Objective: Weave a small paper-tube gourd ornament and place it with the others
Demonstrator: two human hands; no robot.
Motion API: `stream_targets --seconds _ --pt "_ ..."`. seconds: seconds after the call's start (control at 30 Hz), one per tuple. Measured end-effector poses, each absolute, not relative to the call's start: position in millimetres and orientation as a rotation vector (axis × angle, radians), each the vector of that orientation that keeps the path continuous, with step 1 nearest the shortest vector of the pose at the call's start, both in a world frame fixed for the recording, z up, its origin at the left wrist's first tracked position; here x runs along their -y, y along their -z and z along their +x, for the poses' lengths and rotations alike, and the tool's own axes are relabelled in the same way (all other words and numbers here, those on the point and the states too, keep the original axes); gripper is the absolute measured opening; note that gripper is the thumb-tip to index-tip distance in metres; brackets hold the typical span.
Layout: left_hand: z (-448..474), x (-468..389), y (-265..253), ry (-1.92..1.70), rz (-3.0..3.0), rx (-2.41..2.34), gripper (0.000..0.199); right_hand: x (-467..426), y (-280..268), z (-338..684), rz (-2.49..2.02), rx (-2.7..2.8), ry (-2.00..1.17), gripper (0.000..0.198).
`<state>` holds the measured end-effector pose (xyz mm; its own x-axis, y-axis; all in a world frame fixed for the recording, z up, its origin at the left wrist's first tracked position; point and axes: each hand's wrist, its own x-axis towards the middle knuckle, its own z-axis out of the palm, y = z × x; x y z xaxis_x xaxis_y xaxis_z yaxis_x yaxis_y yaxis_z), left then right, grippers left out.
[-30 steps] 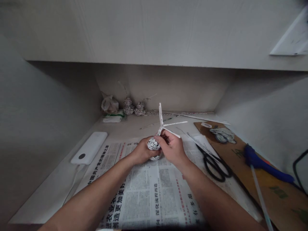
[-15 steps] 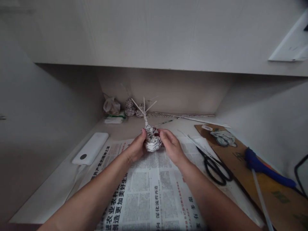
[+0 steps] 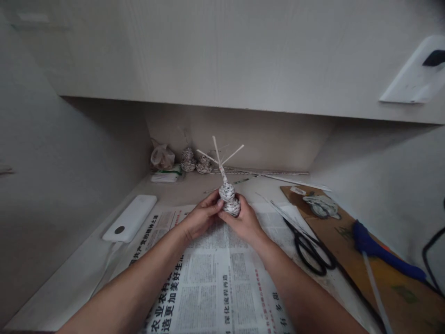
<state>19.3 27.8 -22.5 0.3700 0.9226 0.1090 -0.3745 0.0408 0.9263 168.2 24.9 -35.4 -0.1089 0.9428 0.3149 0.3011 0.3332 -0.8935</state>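
Observation:
Between my hands is a woven paper gourd [image 3: 228, 194], speckled black and white, with a narrow twisted stem and three pale strips fanning out at its top. My left hand [image 3: 205, 214] is closed on the lower left of the gourd, thumb against its side. Around the lower right side curls my right hand [image 3: 245, 219], its thumb across the front near the base. The palms hide part of the bottom bulb. Beneath the hands lies a printed newspaper sheet [image 3: 208, 269].
Two similar woven pieces [image 3: 188, 160] and a plastic bag [image 3: 162, 157] stand at the back left. A white power bank [image 3: 130, 219] lies left. On the right are black-handled scissors [image 3: 311, 248], a cardboard sheet [image 3: 333, 232] and a blue glue gun [image 3: 385, 253]. Long paper sticks [image 3: 278, 173] lie behind.
The gourd has turned and tipped, so its upper bulb and stem now face me more. My right hand has shifted from its upper side to around its lower bulb.

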Motion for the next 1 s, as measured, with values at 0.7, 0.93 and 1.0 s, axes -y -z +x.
stream_targets --seconds 0.7,0.93,1.0 --pt "19 -39 44 -1.248 1.497 -0.836 0.046 -31 59 160 -1.163 1.617 -0.827 0.042" --pt "15 -37 40 -1.303 1.7 -1.063 0.052 -32 60 159 -1.198 1.635 -0.655 0.045" --pt "15 -34 39 -1.329 1.8 -1.135 0.062 -33 62 158 -1.191 1.651 -0.618 0.058"
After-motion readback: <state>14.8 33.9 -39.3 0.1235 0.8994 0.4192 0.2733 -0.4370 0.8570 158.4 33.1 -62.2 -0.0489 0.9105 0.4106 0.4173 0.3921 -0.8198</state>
